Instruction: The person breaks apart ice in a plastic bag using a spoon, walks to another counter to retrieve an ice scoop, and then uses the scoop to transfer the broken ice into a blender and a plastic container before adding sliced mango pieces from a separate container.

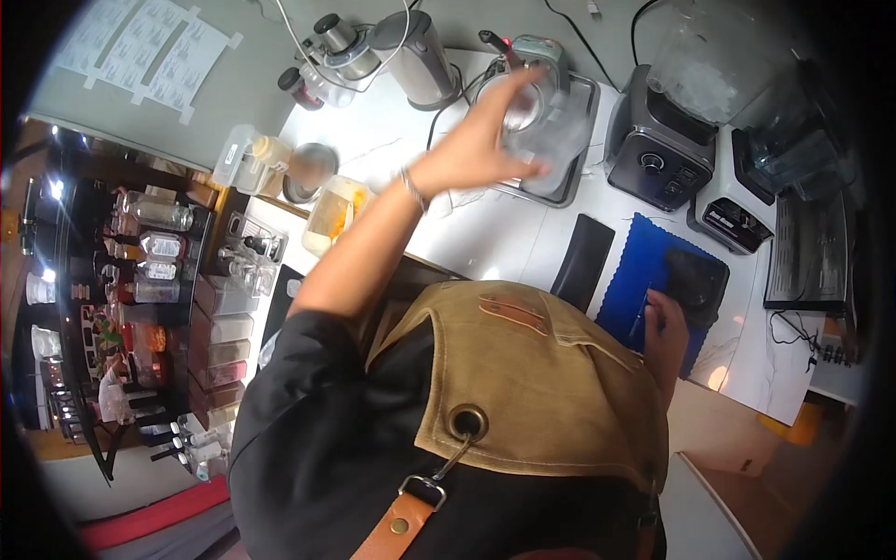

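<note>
My left hand (pixel 476 143) reaches over a metal tray (pixel 588 140), thumb and fingers spread wide. Just beyond its fingers is a clear plastic container (pixel 560 150), blurred by motion; whether the hand touches it I cannot tell. A round metal vessel (pixel 525 105) stands on the tray, partly hidden by the hand. On the right, my right hand (pixel 665 325) is over a blue mat with a scalloped edge (pixel 626 266). Its fingertips hold a slim metal tool (pixel 638 318). A dark flat tray-like object (pixel 693 273) lies on the mat beside it.
An electric kettle (pixel 413 59) and glass jars stand along the wall. Two blender bases (pixel 661 157) and a toaster oven (pixel 808 252) line the right side. A black case (pixel 583 255) lies near me. Leftward are a plastic tub (pixel 325 217) with orange pieces and a bottle shelf (pixel 140 280).
</note>
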Action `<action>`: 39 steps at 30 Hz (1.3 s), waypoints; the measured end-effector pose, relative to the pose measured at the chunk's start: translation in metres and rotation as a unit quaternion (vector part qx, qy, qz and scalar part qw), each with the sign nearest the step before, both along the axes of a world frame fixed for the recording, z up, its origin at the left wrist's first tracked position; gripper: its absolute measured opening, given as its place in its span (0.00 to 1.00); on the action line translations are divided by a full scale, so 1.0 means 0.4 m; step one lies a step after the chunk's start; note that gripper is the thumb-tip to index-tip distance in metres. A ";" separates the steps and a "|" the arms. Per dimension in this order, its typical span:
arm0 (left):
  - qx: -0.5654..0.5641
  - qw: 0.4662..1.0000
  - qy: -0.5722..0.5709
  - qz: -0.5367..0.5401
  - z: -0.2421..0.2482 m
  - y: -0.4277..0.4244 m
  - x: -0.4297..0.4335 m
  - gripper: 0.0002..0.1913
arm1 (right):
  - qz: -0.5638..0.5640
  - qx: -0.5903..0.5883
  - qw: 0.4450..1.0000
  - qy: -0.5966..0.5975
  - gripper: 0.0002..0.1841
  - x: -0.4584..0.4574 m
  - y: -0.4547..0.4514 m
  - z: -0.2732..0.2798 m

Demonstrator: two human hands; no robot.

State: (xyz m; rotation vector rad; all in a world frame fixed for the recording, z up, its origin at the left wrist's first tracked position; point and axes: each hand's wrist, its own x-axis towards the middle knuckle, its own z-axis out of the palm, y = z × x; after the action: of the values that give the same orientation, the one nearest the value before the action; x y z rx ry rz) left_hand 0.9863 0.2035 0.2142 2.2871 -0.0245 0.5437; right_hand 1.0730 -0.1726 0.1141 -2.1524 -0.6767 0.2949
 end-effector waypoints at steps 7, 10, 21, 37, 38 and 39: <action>-0.098 0.974 0.063 0.194 -0.326 0.020 -0.193 0.57 | 0.104 -0.023 0.994 -0.016 0.12 0.027 0.126 -0.006; 0.011 0.949 0.030 0.314 -0.282 0.129 -0.237 0.57 | 0.144 -0.013 0.989 0.004 0.12 0.004 0.204 0.014; 0.028 0.877 0.058 0.476 -0.082 0.416 -0.601 0.54 | 0.287 -0.040 0.957 0.011 0.12 -0.044 0.390 -0.031; -0.056 0.793 0.149 0.588 -0.370 0.422 -1.089 0.56 | 0.345 -0.088 0.934 -0.023 0.13 -0.262 0.477 -0.045; -0.033 0.789 0.176 0.588 -0.397 0.422 -1.095 0.56 | 0.353 -0.084 0.931 -0.037 0.13 -0.272 0.484 -0.043; -0.038 0.790 0.171 0.588 -0.412 0.417 -1.102 0.56 | 0.363 -0.078 0.927 -0.051 0.13 -0.282 0.493 -0.040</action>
State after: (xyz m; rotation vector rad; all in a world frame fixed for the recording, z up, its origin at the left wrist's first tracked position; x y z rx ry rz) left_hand 0.5455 0.3701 0.0494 2.0441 1.6486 0.6697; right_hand 0.9603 0.0246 0.0979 -1.9910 -1.5505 0.6447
